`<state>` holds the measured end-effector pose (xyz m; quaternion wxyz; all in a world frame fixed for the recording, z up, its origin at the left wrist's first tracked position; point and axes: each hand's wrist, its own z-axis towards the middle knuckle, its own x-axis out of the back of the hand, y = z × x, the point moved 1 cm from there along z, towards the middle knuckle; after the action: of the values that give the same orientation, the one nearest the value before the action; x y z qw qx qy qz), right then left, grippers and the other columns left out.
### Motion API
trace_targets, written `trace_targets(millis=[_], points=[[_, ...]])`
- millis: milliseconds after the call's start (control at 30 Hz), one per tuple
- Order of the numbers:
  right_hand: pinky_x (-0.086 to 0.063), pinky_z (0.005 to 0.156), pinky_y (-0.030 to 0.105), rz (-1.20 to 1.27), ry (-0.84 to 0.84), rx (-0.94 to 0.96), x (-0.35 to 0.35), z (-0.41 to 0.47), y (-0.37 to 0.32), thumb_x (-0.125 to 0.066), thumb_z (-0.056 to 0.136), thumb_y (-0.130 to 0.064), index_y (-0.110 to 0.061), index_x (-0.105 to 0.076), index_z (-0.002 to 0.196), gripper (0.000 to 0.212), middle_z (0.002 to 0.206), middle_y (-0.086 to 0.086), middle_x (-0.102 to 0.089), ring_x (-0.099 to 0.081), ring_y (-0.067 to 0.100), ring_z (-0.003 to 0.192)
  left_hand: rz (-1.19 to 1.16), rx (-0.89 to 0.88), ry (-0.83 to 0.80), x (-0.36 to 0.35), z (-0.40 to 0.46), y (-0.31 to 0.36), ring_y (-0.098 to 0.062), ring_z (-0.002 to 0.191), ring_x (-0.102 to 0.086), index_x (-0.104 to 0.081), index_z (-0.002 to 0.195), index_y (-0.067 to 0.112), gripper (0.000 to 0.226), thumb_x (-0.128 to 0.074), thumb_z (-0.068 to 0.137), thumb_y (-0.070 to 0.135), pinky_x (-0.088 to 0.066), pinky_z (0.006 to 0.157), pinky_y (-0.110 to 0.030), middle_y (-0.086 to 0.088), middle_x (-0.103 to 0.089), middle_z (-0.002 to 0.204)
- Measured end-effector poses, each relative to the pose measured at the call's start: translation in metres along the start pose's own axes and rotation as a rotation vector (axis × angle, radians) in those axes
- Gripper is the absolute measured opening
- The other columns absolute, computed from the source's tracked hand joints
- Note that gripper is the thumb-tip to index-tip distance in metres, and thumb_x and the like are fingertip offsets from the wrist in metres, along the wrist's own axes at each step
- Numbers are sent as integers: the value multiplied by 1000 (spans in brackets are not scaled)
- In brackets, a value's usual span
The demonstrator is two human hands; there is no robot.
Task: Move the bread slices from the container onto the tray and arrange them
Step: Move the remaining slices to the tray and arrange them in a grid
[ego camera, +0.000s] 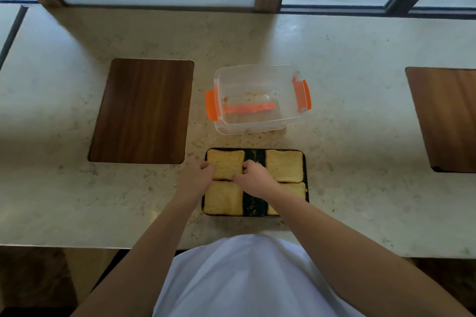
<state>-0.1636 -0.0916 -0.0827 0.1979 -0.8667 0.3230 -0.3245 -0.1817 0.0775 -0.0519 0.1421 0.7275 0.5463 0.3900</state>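
Bracketing the far-left slice (226,163) between both hands, I had my left hand (199,177) at its left edge and my right hand (253,175) at its right edge, near the slice's near corners. Both hands were curled, fingers drawn together; the fingertips were turned under, so I could not tell whether they pinched the crust or only pressed against it.

Location of the work: four bread slices lay flat on the dark tray (255,156), two on each side, with a bare strip of tray running down the middle. The far-right slice (284,165) sat across that strip; the near-left slice (222,199) touched the far-left one edge to edge; the near-right slice (296,188) was partly hidden by my right forearm. The clear container (257,77) with orange latches (210,105) stood just beyond the tray on the counter (360,136) and held only crumbs, with an orange bar showing at its floor.

Handling assessment: the slices appeared toasted or browned, so I judged them light and fairly stiff, yet brittle at the crust and prone to shedding crumbs, as the scattered crumbs on tray and counter suggested. I judged the best hold to be at two opposite edges, with light pressure, sliding rather than lifting for small corrections.

Markings: no brand, label or legible writing was visible on the container, the tray or anything else.
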Motion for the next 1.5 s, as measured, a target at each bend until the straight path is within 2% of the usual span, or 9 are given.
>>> trace_targets(millis=[133,333,567,600,667,833,967,1133,1500], points=[[-40,53,26,42,33,1,3,-1,5,-59,88,-38,-11,-50,129,50,105,8,-63,-59,16,80,-5,13,-11,-7,-1,4,-15,67,-48,-51,68,32,21,-54,88,27,-43,79,-39,4,-45,70],[-50,57,28,-36,99,9,12,-3,18,-60,85,-46,-13,-53,126,53,97,-5,-54,-58,10,80,63,49,-47,-17,-1,11,-22,106,-61,-66,117,22,28,-55,95,35,-50,97,-44,7,-59,104],[-48,61,25,9,127,17,17,-13,24,-62,89,-42,-12,-53,125,48,91,-6,-51,-48,3,72,10,-10,-69,-14,-5,5,-29,86,-60,-70,101,20,20,-55,93,31,-49,92,-43,14,-46,95],[-47,61,24,21,140,35,16,-19,26,-62,90,-41,-12,-54,125,46,94,-5,-53,-48,3,72,30,-1,-48,-9,-6,0,-35,91,-62,-71,111,9,32,-55,93,29,-49,94,-45,-30,-47,121],[-46,61,21,46,139,62,13,-32,29,-61,92,-37,-13,-53,129,46,106,-2,-57,-50,4,76,44,37,-32,0,-11,-11,-35,109,-62,-62,128,0,45,-53,95,29,-49,99,-47,-24,-65,117],[-48,72,26,96,-15,41,-3,-60,34,-58,95,-34,-12,-41,147,59,121,1,-60,-55,10,93,20,53,-68,7,-26,-34,-23,75,-54,-56,73,19,21,-52,86,35,-42,74,-37,-10,-54,75],[-55,83,36,97,-73,9,-15,-64,30,-57,96,-34,-14,-46,141,51,94,-6,-61,-57,7,79,28,49,-45,6,-33,-41,-23,79,-57,-63,80,15,23,-53,89,34,-47,77,-40,-9,-58,80],[-54,90,44,94,-94,-14,-15,-66,29,-59,95,-33,-13,-50,133,44,114,10,-68,-65,22,102,33,25,-39,-1,-36,-35,-21,89,-62,-63,95,23,12,-52,92,28,-53,89,-47,-1,-65,87],[-53,87,38,100,-43,-50,1,-69,40,-59,94,-36,-14,-51,134,47,114,4,-68,-61,14,88,37,-12,-97,-17,-36,-28,-22,82,-58,-56,71,34,23,-54,93,28,-53,82,-43,-8,-58,87]])
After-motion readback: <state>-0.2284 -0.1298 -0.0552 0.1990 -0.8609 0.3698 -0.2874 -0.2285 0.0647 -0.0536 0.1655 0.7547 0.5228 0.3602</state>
